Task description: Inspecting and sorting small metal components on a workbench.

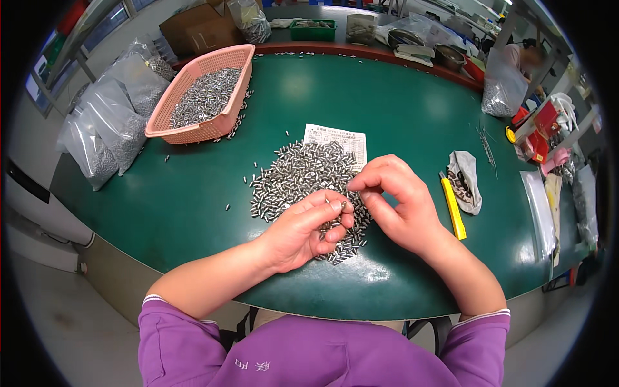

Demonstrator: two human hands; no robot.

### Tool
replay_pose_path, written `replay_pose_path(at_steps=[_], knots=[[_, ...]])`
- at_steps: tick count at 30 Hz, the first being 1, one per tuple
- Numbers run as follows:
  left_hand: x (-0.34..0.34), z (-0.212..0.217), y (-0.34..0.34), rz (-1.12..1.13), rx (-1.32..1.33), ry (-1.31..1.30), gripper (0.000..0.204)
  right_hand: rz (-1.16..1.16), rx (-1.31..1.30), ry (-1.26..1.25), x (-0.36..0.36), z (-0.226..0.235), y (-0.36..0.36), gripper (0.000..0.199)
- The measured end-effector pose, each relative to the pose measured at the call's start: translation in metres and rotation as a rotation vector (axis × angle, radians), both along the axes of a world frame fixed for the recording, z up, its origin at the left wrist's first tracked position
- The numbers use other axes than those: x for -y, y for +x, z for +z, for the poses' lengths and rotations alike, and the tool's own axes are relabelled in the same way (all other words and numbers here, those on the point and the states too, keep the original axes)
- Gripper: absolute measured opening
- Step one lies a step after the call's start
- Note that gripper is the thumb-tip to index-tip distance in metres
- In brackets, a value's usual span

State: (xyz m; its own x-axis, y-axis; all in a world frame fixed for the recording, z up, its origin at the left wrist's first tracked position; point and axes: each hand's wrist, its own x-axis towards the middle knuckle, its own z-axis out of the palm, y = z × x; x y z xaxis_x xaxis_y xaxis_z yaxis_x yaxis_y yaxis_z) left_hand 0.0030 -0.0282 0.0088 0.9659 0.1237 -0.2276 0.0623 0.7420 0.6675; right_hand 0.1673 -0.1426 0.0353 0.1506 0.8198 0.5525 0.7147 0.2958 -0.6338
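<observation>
A heap of small silver metal pins (284, 177) lies on the green tabletop in front of me. Over the heap's near side, my left hand (309, 226) is half curled, palm up, with several of the small metal pins between its thumb and fingers. My right hand (396, 197) is at the heap's right side, thumb and forefinger brought together close to the left fingertips. Whatever sits in that pinch is too small to make out. A printed paper slip (351, 142) lies partly under the far edge of the heap.
A pink plastic basket (158, 129) of similar pins stands far left, beside filled clear bags (97, 145). On the right lie a yellow box cutter (453, 208) and a grey cloth pouch (474, 193). Another bag (503, 84) stands far right, near another person (514, 55).
</observation>
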Motion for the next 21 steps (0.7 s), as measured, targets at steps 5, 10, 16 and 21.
replay_pose_path(at_steps=[5, 10, 16, 21], knots=[[0.0001, 0.0015, -0.0013, 0.024, 0.003, -0.019, 0.016, 0.023, 0.051, -0.013, 0.0012, -0.0001, -0.0030, 0.022], [0.0003, -0.0007, -0.0008, 0.023, 0.010, -0.039, 0.017, 0.010, 0.089, -0.013, 0.0018, 0.0000, -0.0019, 0.022], [-0.0010, -0.0016, -0.0009, 0.014, 0.038, -0.036, 0.016, -0.022, 0.067, 0.005, 0.0008, 0.0032, -0.0042, 0.021], [0.0001, -0.0025, -0.0001, 0.022, 0.070, -0.044, 0.013, -0.037, 0.064, 0.027, 0.0011, 0.0015, -0.0022, 0.022]])
